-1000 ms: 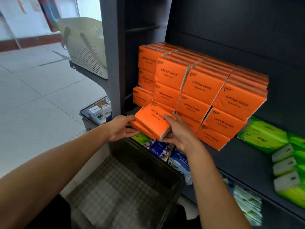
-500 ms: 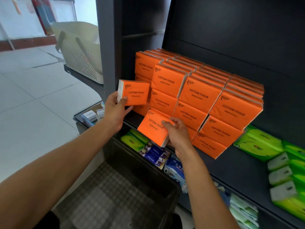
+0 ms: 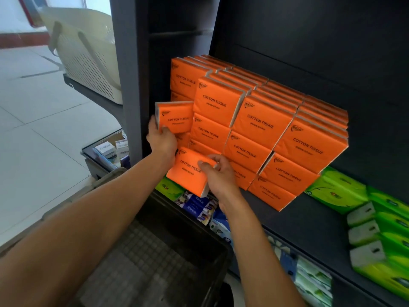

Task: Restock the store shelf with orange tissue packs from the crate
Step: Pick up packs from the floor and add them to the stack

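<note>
Two orange tissue packs are in play at once, one in each hand, both right at the front of the orange stack (image 3: 254, 120) on the shelf (image 3: 309, 227). Left hand (image 3: 161, 140) has its grip closed on the upper pack (image 3: 177, 117), thumb on the printed face near the lower corner, fingers behind, holding it upright against the stack's left end, just beside the grey post (image 3: 128, 85). Right hand (image 3: 218, 173) pinches the lower pack (image 3: 190, 171) by its right end, thumb across the face; that one is tilted and sits low at the foot of the stack, above the crate (image 3: 155, 251).

Handling, as a judgement: these look light and soft, paper in a thin glossy film, so they should squash a little under the fingers and could slide against their neighbours. A hold across the short ends or flat on both broad faces looks safest; squeezing a corner would likely just dent it. The stack leans forward somewhat, so pushing a pack in hard could nudge others off the edge. Crate floor below the stack shows bare grid, so these may be the last ones.
</note>
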`<state>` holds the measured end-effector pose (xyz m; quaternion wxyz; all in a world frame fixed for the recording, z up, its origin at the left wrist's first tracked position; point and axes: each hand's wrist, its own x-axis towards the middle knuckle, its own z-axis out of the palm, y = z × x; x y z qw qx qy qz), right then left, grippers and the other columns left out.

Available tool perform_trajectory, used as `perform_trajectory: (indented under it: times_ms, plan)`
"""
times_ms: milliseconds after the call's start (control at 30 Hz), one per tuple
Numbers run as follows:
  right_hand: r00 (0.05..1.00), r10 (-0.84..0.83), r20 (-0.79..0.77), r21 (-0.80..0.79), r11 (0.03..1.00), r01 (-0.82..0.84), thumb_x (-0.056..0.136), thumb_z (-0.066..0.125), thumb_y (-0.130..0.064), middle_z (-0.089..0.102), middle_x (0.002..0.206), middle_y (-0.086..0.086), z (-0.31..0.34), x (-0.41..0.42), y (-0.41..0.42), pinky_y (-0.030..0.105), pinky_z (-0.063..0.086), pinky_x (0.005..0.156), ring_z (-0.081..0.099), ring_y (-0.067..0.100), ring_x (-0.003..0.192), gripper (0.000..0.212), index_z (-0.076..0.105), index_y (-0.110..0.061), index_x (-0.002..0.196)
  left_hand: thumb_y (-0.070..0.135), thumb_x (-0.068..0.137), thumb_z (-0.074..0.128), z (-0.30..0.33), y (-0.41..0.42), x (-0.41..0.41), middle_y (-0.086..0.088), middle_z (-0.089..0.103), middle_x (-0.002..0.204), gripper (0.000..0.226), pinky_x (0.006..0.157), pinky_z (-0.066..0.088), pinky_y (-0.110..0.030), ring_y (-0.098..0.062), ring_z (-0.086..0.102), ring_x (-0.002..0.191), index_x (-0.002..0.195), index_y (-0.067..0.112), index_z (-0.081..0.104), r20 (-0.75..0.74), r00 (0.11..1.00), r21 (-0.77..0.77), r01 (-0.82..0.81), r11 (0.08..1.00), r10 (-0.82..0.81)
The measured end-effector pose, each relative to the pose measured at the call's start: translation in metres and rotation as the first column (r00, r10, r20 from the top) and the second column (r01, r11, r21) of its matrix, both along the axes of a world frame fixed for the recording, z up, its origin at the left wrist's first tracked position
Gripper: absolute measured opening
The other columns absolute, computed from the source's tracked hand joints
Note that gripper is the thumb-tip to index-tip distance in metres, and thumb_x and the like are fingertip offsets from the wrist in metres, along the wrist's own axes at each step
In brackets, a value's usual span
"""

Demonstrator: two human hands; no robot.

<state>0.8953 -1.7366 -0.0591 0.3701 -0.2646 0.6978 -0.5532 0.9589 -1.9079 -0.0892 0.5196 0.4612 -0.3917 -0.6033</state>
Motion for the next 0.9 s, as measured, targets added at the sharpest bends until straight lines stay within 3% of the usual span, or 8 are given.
perform_trajectory:
  times_ms: [100,267,367,600,733,833,900]
  plan:
    - [1.0,0.005,-0.001,0.016,1.0,-0.005,0.094,0.065,-0.032,0.064,0.112,-0.001,-0.003,0.0,-0.001,0.02,0.049,0.058,0.065,0.01,0.087,0.025,0.055,-0.029,0.117,0.033,0.089,0.041,-0.013,-0.011,-0.008,-0.005,0.056,0.133,0.059,0.098,0.052,-0.049,-0.021,0.061,0.113,0.147,0.043,0.033,0.048,0.999,0.008,-0.005,1.0,0.005]
    - [1.0,0.013,-0.008,0.028,1.0,-0.013,0.095,0.065,-0.031,0.064,0.107,-0.004,-0.004,-0.003,-0.002,0.019,0.048,0.057,0.065,0.009,0.087,0.025,0.055,-0.028,0.118,0.02,0.101,0.037,0.008,-0.007,-0.013,-0.007,0.053,0.134,0.057,0.101,0.048,-0.043,-0.021,0.057,0.115,0.153,0.037,0.023,0.096,0.995,-0.001,-0.011,1.0,0.011]
    - [1.0,0.021,-0.005,0.038,0.999,-0.021,0.095,0.065,-0.031,0.064,0.108,-0.004,-0.006,-0.004,-0.001,0.022,0.05,0.06,0.065,0.011,0.088,0.026,0.054,-0.028,0.119,0.023,0.106,0.031,0.008,-0.017,-0.014,-0.004,0.043,0.148,0.056,0.099,0.039,-0.03,-0.019,0.048,0.126,0.156,0.034,0.01,0.122,0.992,-0.011,0.044,0.999,-0.042]
    - [0.999,0.035,0.002,0.057,0.998,-0.035,0.096,0.063,-0.03,0.063,0.103,-0.007,-0.006,-0.008,-0.001,0.022,0.05,0.06,0.064,0.009,0.086,0.025,0.053,-0.028,0.118,0.027,0.107,0.027,0.011,-0.028,-0.008,0.001,0.027,0.16,0.056,0.109,0.032,-0.034,-0.02,0.034,0.141,0.157,0.036,0.002,0.265,0.949,-0.095,0.203,0.975,-0.172]
    - [0.999,0.041,0.002,0.051,0.998,-0.041,0.096,0.064,-0.031,0.063,0.103,-0.006,-0.006,-0.008,-0.003,0.023,0.051,0.062,0.065,0.01,0.087,0.025,0.052,-0.029,0.118,0.021,0.1,0.038,0.007,-0.027,-0.005,-0.001,0.034,0.154,0.064,0.113,0.033,-0.04,-0.015,0.04,0.131,0.156,0.032,0.009,0.307,0.93,-0.229,0.278,0.933,-0.201]
    - [0.999,0.043,-0.011,0.063,0.997,-0.042,0.095,0.064,-0.032,0.064,0.108,-0.003,-0.008,-0.006,-0.005,0.026,0.053,0.066,0.065,0.013,0.091,0.026,0.052,-0.031,0.118,0.021,0.092,0.057,0.002,-0.026,-0.002,-0.004,0.03,0.154,0.084,0.115,0.032,-0.046,-0.018,0.037,0.135,0.157,0.027,0.003,0.357,0.906,-0.281,0.337,0.899,-0.228]
    - [0.999,0.038,-0.014,0.067,0.997,-0.037,0.095,0.064,-0.033,0.064,0.112,-0.002,-0.008,-0.006,-0.006,0.027,0.054,0.066,0.065,0.014,0.093,0.025,0.052,-0.031,0.117,0.022,0.085,0.071,-0.001,-0.025,0.0,-0.006,0.022,0.157,0.103,0.114,0.028,-0.041,-0.02,0.03,0.14,0.156,0.024,-0.004,0.415,0.877,-0.31,0.388,0.868,-0.243]
